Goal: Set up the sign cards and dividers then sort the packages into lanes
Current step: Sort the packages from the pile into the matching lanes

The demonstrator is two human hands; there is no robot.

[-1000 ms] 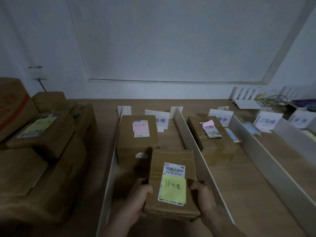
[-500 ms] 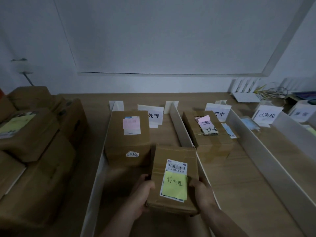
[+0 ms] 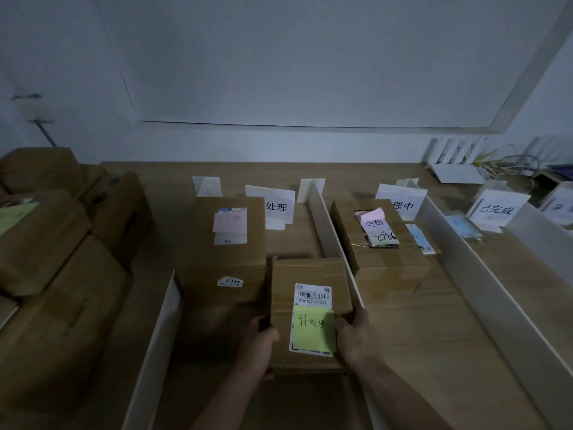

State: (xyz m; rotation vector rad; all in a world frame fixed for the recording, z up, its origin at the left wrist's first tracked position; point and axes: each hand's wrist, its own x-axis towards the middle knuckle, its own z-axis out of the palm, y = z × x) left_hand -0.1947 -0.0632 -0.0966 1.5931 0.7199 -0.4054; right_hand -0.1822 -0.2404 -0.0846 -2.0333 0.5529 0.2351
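I hold a small cardboard package (image 3: pixel 307 271) with a barcode label and a yellow-green note, low in the left lane. My left hand (image 3: pixel 262 341) grips its left side and my right hand (image 3: pixel 353 333) grips its right side. Beside it, to the left and behind, stands a bigger box with a pink note (image 3: pixel 221 243). White dividers (image 3: pixel 328 225) (image 3: pixel 483 293) (image 3: pixel 155 346) bound the lanes. Sign cards (image 3: pixel 274 203) (image 3: pixel 403 200) (image 3: pixel 496 207) stand at the far ends. The middle lane holds a taped box with a pink note (image 3: pixel 384 259).
A heap of brown cardboard boxes (image 3: pixel 52 274) fills the left of the wooden table (image 3: pixel 440 352). A flat plastic-wrapped packet (image 3: pixel 462 226) lies near the third sign. A white rack and cables (image 3: pixel 455 169) sit at the back right against the wall.
The package has moved forward, deeper into the left lane, and now sits close beside the bigger box. Both hands still grip its sides.
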